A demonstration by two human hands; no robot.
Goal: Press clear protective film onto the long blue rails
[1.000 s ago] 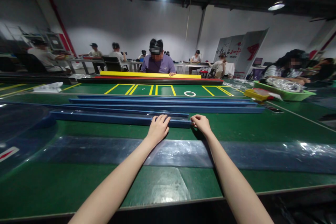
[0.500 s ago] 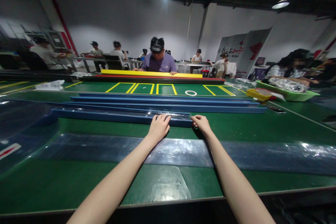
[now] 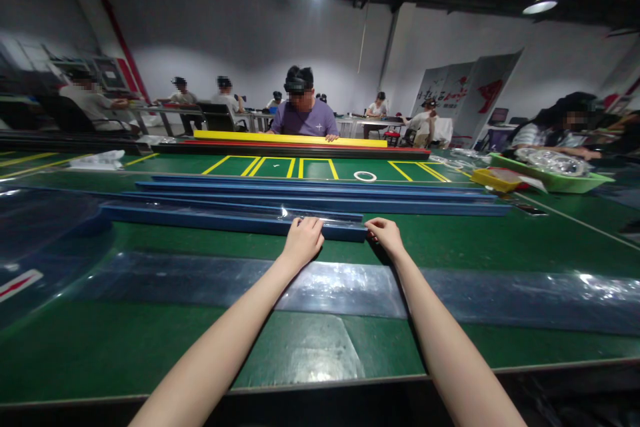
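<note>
A long blue bar (image 3: 210,219) wrapped in clear film lies across the green table (image 3: 150,347). My left hand (image 3: 301,242) rests on top of its right part, fingers curled over the film. My right hand (image 3: 385,235) pinches the bar's right end, fingers closed on it. Behind it lie several more long blue bars (image 3: 320,195). A clear plastic sleeve (image 3: 450,293) stretches flat across the table under my forearms.
A person in a purple shirt (image 3: 303,121) works across the table at yellow and red bars (image 3: 290,140). A tape roll (image 3: 365,177) lies mid-table. At right stand a green tray (image 3: 550,177) and a yellow box (image 3: 493,178). More plastic film (image 3: 35,233) lies at left.
Both hands stay on the blue bar's right end with only slight shifts. The view has tilted a little.
</note>
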